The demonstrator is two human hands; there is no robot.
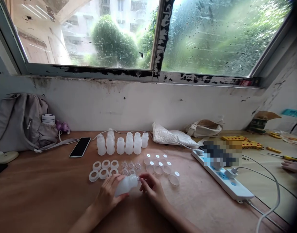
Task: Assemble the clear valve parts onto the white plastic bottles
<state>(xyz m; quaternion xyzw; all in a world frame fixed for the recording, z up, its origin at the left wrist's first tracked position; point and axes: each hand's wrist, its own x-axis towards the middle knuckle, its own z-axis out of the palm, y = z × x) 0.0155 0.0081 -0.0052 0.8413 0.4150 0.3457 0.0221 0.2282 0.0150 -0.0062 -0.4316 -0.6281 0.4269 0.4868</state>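
Observation:
My left hand [111, 191] is wrapped round a frosted white baby bottle [125, 185], tilted with its mouth to the right. At that mouth my right hand [150, 187] pinches a small clear silicone nipple [138, 178] between thumb and fingers; how far it sits on the rim I cannot tell. Just beyond my hands lie several white screw rings [93, 175], several clear nipples [131, 165], partly hidden, and several clear domed caps [174, 180] with small white discs [177, 173]. More frosted bottles [120, 145] stand upright in a group behind them.
A phone [80, 147] and grey backpack [22, 123] lie left. A power strip [223, 178] with looping cables stands at right, near yellow plastic parts [243, 142] and a screwdriver [292, 158]. Another person's hand [292, 166] rests at the right edge. A white packet [172, 136] lies by the wall.

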